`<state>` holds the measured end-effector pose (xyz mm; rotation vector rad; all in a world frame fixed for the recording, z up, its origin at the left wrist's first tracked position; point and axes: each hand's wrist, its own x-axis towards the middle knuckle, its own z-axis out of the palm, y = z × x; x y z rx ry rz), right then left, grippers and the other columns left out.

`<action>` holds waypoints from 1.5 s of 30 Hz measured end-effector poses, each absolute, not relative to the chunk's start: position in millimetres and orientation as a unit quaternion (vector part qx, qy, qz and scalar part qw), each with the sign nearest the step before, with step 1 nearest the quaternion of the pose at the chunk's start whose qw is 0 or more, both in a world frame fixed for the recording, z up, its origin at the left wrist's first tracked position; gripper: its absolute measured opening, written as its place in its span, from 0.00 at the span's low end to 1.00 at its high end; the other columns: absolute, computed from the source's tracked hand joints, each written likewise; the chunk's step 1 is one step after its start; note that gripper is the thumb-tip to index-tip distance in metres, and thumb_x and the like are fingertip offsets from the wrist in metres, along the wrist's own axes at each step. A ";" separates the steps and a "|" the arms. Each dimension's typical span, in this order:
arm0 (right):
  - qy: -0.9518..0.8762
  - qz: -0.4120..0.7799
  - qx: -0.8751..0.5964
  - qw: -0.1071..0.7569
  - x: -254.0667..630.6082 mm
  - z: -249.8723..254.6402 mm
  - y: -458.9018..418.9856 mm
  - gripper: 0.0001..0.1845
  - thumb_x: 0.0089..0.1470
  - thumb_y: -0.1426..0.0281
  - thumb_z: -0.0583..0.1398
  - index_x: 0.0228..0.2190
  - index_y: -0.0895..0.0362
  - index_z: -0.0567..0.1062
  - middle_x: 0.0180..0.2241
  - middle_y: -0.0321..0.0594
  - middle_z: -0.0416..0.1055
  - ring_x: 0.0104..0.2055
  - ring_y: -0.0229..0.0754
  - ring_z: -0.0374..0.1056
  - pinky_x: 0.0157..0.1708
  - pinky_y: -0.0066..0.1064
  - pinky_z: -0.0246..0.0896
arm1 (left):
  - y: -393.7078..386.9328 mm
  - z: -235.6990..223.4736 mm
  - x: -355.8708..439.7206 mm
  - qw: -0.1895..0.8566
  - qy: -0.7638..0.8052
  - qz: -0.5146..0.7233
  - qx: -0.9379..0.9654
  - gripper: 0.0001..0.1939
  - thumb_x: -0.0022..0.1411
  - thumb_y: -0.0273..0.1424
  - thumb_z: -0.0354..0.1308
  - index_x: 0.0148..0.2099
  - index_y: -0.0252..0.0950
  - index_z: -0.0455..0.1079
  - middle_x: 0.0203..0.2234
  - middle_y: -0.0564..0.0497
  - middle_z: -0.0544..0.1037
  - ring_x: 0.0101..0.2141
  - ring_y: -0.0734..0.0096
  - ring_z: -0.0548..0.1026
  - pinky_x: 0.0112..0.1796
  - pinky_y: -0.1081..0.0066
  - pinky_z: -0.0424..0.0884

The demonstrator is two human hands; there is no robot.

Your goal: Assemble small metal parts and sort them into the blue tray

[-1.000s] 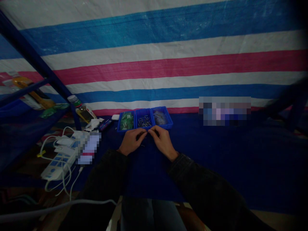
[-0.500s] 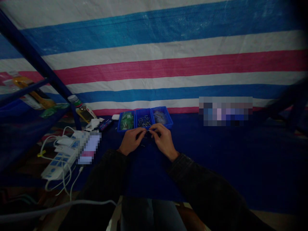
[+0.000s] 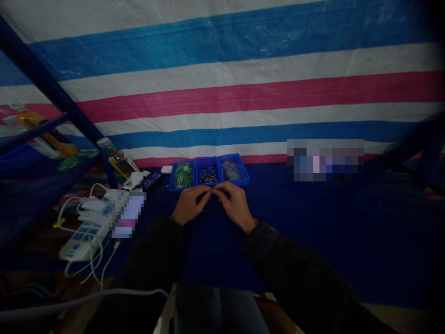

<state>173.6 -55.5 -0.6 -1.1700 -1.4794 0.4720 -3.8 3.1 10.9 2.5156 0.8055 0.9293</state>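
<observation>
Small metal pin (image 3: 216,191), light, stiff and easily dropped, appears pinched just in front of the blue 3-compartment tray (image 3: 208,182) between the closed fingers (image 3: 207,195) of the left hand (image 3: 189,205) and right hand (image 3: 236,205); hold it by its ends.

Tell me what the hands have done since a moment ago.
The left hand and right hand have sunk slightly back toward the blue cloth, away from the raised position of half a second ago. Their fingertips remain together in front of the blue three-compartment tray. Whether they grip anything is too small to tell. The tray and the white power strip stayed where they were.
</observation>
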 end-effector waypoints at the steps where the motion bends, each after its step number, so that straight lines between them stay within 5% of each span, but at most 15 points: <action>1: -0.629 0.199 -0.500 0.562 173.7 -0.7 -55.5 0.09 0.64 0.65 0.60 0.34 0.54 0.78 0.31 0.37 0.75 0.30 0.41 0.69 0.34 0.33 0.63 | 2.9 11.1 -3.7 0.169 0.281 0.328 0.886 0.10 0.71 0.32 0.55 0.48 0.36 0.76 0.39 0.47 0.82 0.37 0.67 0.80 0.42 0.66 0.75; 12: -0.628 0.162 -0.546 0.530 174.4 -8.2 -53.3 0.21 0.66 0.56 0.56 0.26 0.54 0.73 0.24 0.35 0.69 0.26 0.39 0.63 0.29 0.32 0.55 | 0.3 15.4 -1.9 0.173 0.283 0.314 0.889 0.11 0.72 0.34 0.54 0.45 0.36 0.76 0.36 0.48 0.82 0.35 0.68 0.79 0.40 0.68 0.74; 24: -0.599 0.187 -0.525 0.575 176.0 -5.1 -52.3 0.06 0.62 0.68 0.60 0.32 0.54 0.75 0.30 0.37 0.73 0.30 0.41 0.68 0.32 0.32 0.60 | 2.9 13.4 -3.4 0.166 0.314 0.336 0.872 0.11 0.72 0.35 0.55 0.45 0.36 0.76 0.35 0.49 0.82 0.34 0.68 0.78 0.40 0.68 0.73; 34: -0.595 0.175 -0.521 0.586 176.6 -1.5 -53.6 0.06 0.60 0.74 0.58 0.33 0.55 0.75 0.31 0.36 0.72 0.27 0.39 0.67 0.33 0.32 0.62 | 4.7 12.8 -3.6 0.150 0.340 0.339 0.864 0.10 0.71 0.35 0.55 0.43 0.36 0.76 0.33 0.51 0.81 0.31 0.70 0.77 0.35 0.71 0.70; 45: -0.568 0.202 -0.550 0.578 177.5 -6.7 -51.5 0.10 0.64 0.64 0.59 0.40 0.55 0.78 0.27 0.35 0.74 0.28 0.40 0.69 0.33 0.32 0.62 | 6.0 12.6 -5.8 0.127 0.335 0.364 0.860 0.08 0.69 0.34 0.58 0.41 0.36 0.77 0.30 0.52 0.81 0.27 0.73 0.75 0.32 0.72 0.70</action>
